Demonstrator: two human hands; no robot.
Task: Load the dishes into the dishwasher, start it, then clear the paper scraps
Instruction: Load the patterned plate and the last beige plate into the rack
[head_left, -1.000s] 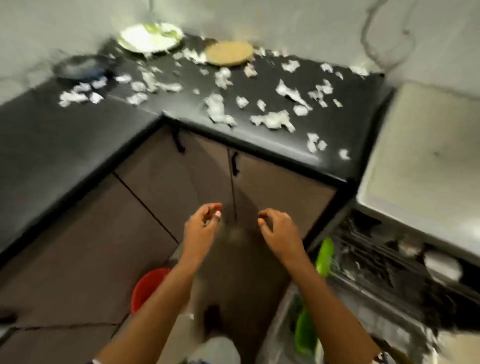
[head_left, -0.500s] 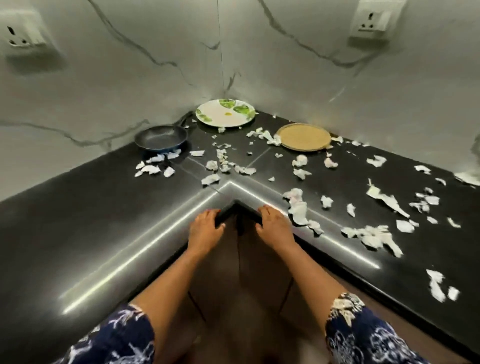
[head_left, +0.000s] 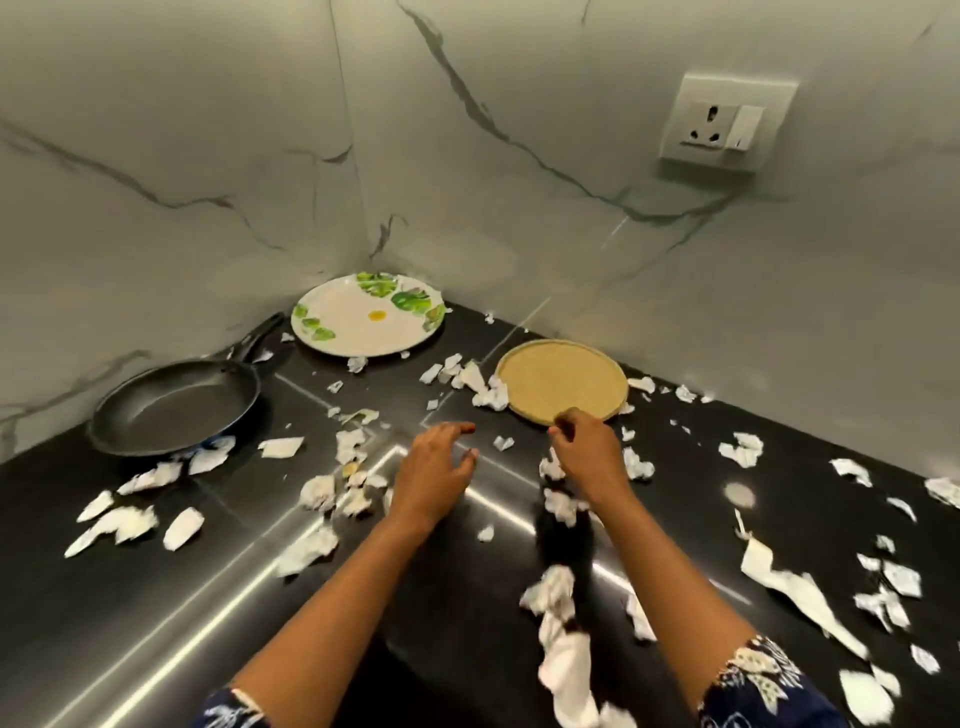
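Note:
On the black corner counter (head_left: 130, 613) stand a white plate with green leaves (head_left: 367, 322) in the far corner, a tan round plate (head_left: 562, 381) to its right, and a black frying pan (head_left: 174, 407) at the left. Torn white paper scraps (head_left: 558, 670) lie all over the counter. My left hand (head_left: 434, 467) hovers over the middle of the counter with fingers spread and empty. My right hand (head_left: 589, 449) reaches to the near rim of the tan plate, fingers loosely curled, holding nothing that I can see.
Marble-look walls meet behind the dishes. A wall socket (head_left: 727, 122) sits high on the right wall. The pan's handle (head_left: 260, 335) points toward the corner. The dishwasher is out of view.
Both hands have moved forward from the counter's front edge over the countertop. The right hand now reaches the tan plate. The view has come closer to the corner.

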